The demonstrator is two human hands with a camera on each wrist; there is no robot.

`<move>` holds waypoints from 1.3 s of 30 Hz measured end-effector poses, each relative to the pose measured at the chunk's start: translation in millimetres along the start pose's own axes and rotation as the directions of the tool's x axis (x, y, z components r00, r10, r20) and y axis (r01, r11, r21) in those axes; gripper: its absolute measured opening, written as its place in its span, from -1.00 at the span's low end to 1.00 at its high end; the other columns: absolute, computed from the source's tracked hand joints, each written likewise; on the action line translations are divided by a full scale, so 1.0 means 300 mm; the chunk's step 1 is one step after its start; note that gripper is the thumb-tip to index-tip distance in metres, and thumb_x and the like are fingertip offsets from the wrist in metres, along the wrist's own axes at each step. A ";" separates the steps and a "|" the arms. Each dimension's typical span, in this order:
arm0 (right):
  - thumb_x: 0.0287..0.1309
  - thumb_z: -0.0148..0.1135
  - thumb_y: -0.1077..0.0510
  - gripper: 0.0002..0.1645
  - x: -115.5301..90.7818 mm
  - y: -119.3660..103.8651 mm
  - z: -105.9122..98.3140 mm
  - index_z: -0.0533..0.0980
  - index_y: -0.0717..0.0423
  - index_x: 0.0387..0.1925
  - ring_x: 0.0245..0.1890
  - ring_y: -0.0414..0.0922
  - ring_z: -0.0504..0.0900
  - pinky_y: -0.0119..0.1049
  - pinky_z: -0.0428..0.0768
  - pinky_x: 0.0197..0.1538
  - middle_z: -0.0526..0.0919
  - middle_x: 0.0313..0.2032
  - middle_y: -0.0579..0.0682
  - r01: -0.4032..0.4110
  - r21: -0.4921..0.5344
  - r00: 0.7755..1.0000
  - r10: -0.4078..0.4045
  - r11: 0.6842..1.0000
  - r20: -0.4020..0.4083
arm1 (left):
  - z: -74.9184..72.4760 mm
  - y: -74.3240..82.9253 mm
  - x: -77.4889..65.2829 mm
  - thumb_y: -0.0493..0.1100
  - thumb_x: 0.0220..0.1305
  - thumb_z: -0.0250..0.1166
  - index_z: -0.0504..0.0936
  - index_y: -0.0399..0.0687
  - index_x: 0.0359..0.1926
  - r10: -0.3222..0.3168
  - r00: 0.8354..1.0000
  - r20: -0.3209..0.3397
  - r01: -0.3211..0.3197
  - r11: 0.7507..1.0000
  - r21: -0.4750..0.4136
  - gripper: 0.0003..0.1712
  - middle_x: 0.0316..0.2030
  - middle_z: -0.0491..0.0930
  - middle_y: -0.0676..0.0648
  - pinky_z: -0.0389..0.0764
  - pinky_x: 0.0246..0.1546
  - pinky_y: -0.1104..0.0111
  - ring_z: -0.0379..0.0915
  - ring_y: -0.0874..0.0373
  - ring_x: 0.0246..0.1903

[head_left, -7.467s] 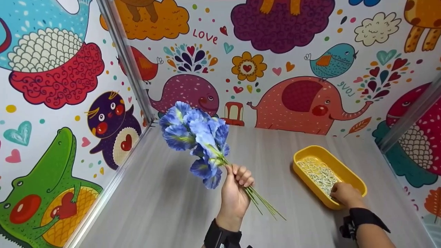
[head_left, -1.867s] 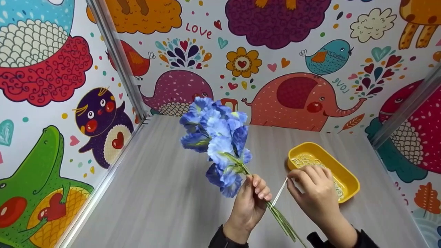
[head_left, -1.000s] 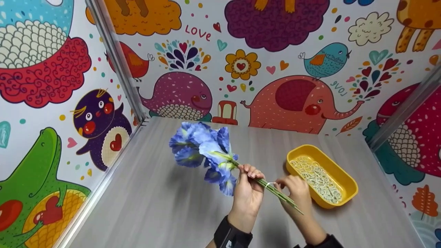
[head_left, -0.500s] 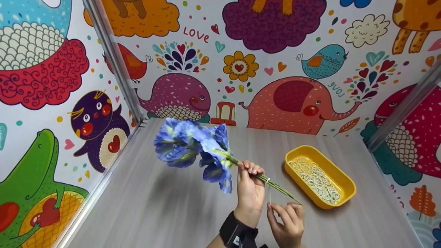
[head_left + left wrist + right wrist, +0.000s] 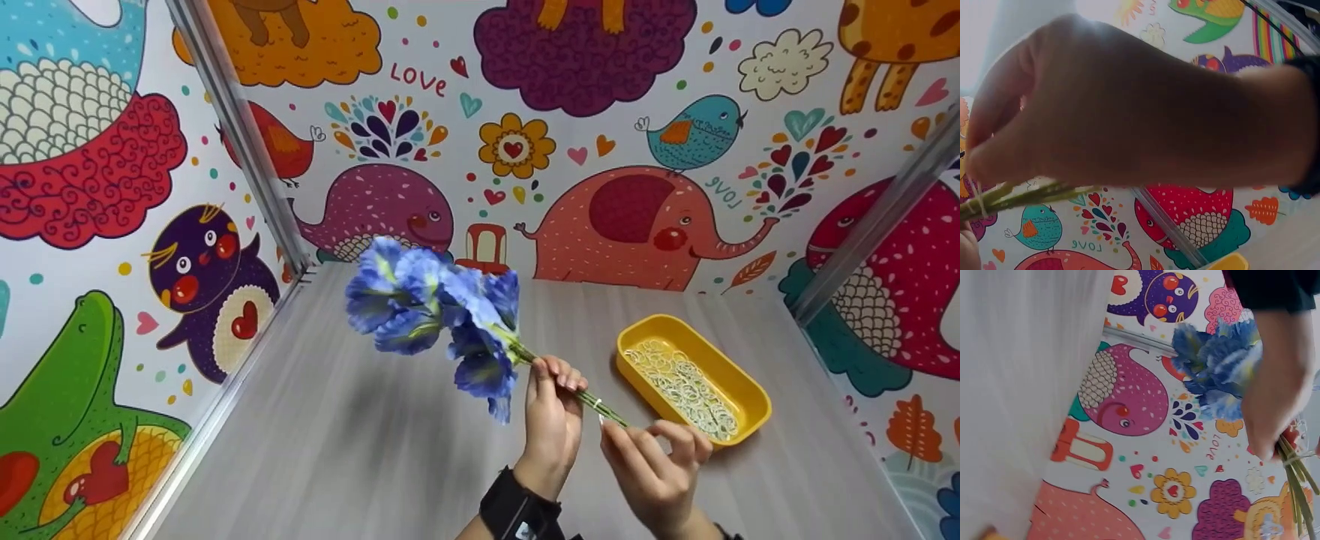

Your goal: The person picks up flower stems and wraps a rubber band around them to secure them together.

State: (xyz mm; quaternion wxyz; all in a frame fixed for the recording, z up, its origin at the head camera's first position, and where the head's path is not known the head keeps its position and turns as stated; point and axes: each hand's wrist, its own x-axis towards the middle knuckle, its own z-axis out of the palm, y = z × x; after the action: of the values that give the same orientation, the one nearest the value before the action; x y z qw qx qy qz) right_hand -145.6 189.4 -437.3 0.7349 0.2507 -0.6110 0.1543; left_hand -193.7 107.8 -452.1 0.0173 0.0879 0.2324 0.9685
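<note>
A bunch of blue artificial flowers (image 5: 442, 300) is held tilted above the table, blooms to the upper left. My left hand (image 5: 553, 431) grips their green stems (image 5: 613, 415) just below the blooms. Around the stems, below that hand, goes a pale rubber band (image 5: 598, 404). The right hand (image 5: 654, 469) pinches a stretched loop of it between thumb and fingertips, close to the stem ends. In the left wrist view the right hand (image 5: 1089, 112) looms large, the band (image 5: 979, 199) at its fingertips. The right wrist view has the left hand (image 5: 1275, 399) around the stems.
A yellow tray (image 5: 756, 386) with many loose rubber bands (image 5: 690, 386) stands on the grey table (image 5: 322, 450), right of the hands. Walls printed with cartoon animals enclose the table at the back and sides, with metal posts (image 5: 240, 142) at the corners.
The right hand left the tray with a rubber band and looped it round the stems. In the last half second it moved up and right, still pinching the band. The left hand keeps its grip.
</note>
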 end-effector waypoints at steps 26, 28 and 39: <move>0.25 0.12 0.07 -0.57 0.070 0.154 -0.033 0.50 0.25 -0.64 -0.40 0.18 0.43 0.14 0.17 -0.18 0.49 -0.64 0.13 -0.104 -0.103 0.897 0.138 0.989 0.420 | -0.159 0.019 -0.002 0.19 0.36 -0.11 0.38 0.14 -0.35 -0.197 0.884 0.423 0.091 0.962 0.257 -0.68 -0.45 0.38 0.18 0.60 -0.08 0.44 0.43 0.36 -0.36; 0.28 0.09 0.01 -0.53 0.075 0.171 -0.042 0.50 0.25 -0.63 -0.36 0.17 0.43 0.13 0.20 -0.15 0.49 -0.63 0.12 -0.138 -0.105 0.858 0.172 0.985 0.484 | -0.168 0.025 -0.003 0.19 0.37 -0.12 0.38 0.16 -0.35 -0.217 0.863 0.456 0.104 0.960 0.259 -0.69 -0.44 0.37 0.19 0.59 -0.10 0.45 0.41 0.37 -0.38; -0.04 0.22 0.14 -0.82 0.024 0.221 -0.033 0.47 0.15 -0.60 -0.33 0.10 0.42 0.08 0.21 -0.13 0.41 -0.66 0.01 -0.320 -0.093 0.728 0.307 0.943 0.612 | -0.140 0.108 -0.010 0.14 0.40 -0.09 0.43 0.16 -0.37 -0.268 0.836 0.480 0.252 0.963 0.099 -0.70 -0.49 0.38 0.22 0.58 -0.13 0.53 0.37 0.40 -0.42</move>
State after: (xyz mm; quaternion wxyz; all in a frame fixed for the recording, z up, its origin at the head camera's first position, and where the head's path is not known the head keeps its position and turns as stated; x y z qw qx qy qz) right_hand -171.2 249.2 -419.5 0.4546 0.1875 -0.8495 0.1911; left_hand -197.8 60.0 -474.6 0.2055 0.2975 0.2455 0.8994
